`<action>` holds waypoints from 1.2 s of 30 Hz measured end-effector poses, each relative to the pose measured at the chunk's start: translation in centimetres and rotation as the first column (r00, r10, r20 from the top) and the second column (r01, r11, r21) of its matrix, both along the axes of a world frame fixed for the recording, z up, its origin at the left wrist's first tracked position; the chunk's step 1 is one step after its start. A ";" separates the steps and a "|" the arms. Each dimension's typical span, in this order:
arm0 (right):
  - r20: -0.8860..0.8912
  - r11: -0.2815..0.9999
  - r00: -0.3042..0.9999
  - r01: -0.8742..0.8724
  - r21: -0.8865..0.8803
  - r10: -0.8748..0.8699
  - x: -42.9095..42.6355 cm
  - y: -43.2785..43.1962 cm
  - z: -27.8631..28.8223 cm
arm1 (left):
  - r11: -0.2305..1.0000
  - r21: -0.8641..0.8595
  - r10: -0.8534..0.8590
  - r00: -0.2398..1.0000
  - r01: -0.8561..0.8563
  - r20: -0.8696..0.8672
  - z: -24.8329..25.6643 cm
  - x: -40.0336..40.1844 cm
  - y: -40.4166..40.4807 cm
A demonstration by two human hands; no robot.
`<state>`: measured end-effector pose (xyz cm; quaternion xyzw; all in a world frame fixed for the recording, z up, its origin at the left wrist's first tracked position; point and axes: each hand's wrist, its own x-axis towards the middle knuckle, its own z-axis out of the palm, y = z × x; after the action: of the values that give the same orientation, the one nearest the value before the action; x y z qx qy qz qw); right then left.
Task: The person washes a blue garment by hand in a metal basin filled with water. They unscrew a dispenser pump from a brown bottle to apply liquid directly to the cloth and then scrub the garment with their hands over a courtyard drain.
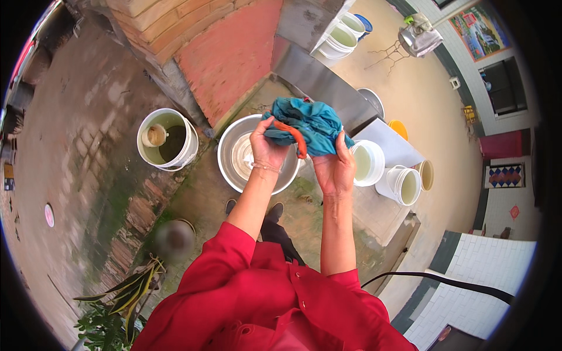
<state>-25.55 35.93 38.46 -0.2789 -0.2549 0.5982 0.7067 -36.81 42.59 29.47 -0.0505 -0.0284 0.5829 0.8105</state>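
Note:
A crumpled teal cloth [314,120] with an orange strip [293,135] across its left part is held up between both hands. My left hand [268,145], with a beaded bracelet at the wrist, grips the cloth's left edge, thumb on top. On its right edge my right hand [338,169] closes with the thumb over the fabric. Below and behind the left hand, a wide metal basin [226,164] rests on the wet ground; its inside shows pale rings and something small and white. The cloth and left hand hide part of the basin.
A white bucket [190,147] of water with a small floating container [154,135] is at left. White buckets [369,163] [397,184] hold liquid at right, beside a step. A brick structure [228,57] rises ahead. A potted plant [127,291] is at lower left.

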 end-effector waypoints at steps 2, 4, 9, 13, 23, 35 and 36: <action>-0.158 0.994 0.983 0.089 -0.071 -0.099 1.0 -0.3 -1.8 | 0.999 -0.050 0.006 1.000 -0.006 -0.007 1.0 -0.4 0.2; -0.263 0.981 0.954 0.105 -0.163 -0.145 1.6 -1.0 -3.9 | 0.999 0.007 -0.034 0.998 0.033 0.046 2.3 -1.1 -0.2; 0.014 0.976 0.998 -0.065 -0.207 0.069 -0.6 -2.1 -2.7 | 0.995 0.072 -0.073 0.993 0.067 0.090 1.5 -2.7 0.4; 0.097 0.962 0.985 -0.116 -0.247 0.144 0.0 -2.7 -3.4 | 0.992 0.105 -0.077 0.996 0.073 0.037 3.0 -3.7 0.4; 0.668 0.988 0.736 0.151 -0.002 -0.111 -1.1 -2.8 -2.2 | 0.998 0.002 -0.051 0.855 0.061 -0.516 5.0 -4.6 1.3; 0.425 0.926 0.871 0.340 -0.164 -0.245 -5.5 4.9 -2.6 | 0.981 0.027 -0.121 0.721 0.191 -0.682 4.4 -3.2 -3.0; 0.569 0.928 0.757 0.372 0.029 -0.321 -7.6 2.5 -2.9 | 0.983 0.079 -0.064 0.713 0.165 -0.698 4.5 -3.6 -1.3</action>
<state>-33.20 38.42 35.59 -0.5153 -0.3701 0.3581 0.6850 -40.40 41.31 33.93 0.2244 0.2403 0.5045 0.7983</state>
